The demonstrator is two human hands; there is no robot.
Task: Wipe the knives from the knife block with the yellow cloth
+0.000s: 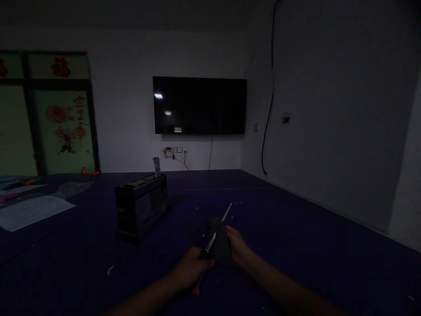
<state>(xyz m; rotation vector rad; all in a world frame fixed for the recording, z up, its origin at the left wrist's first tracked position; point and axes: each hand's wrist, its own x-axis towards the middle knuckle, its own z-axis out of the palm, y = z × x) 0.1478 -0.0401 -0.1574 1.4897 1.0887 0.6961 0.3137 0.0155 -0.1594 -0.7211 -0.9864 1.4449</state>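
Note:
My left hand (192,268) is closed round the dark handle of a thin metal blade or rod (219,226) that points up and away to the right. My right hand (237,246) presses a dark cloth (219,245) against the lower part of that blade. Both hands hover over a dark blue table (296,245). A black knife block (140,207) stands to the left of my hands, with one silver handle (157,166) sticking up from its far end.
White paper sheets and clear plastic (31,210) lie at the table's left edge. A dark wall-mounted screen (199,105) hangs ahead. Small white specks dot the table. The room is dim.

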